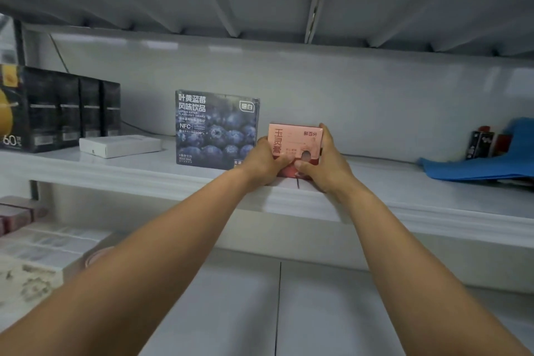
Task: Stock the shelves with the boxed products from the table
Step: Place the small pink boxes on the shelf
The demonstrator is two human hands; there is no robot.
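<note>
Pink box (294,141) stood upright on shelf (404,205), near front edge, just right of blueberry box (215,127); whether the 2 touched, could not tell. Left hand (264,163) grasped its left side, right hand (323,165) its right side. Right fingers (325,130) curled over top corner, both thumbs pressed on lower front. Further left: row of black boxes (57,107), with flat white box (120,146) beside them. Blue cloth (491,165) lay at far right.
</note>
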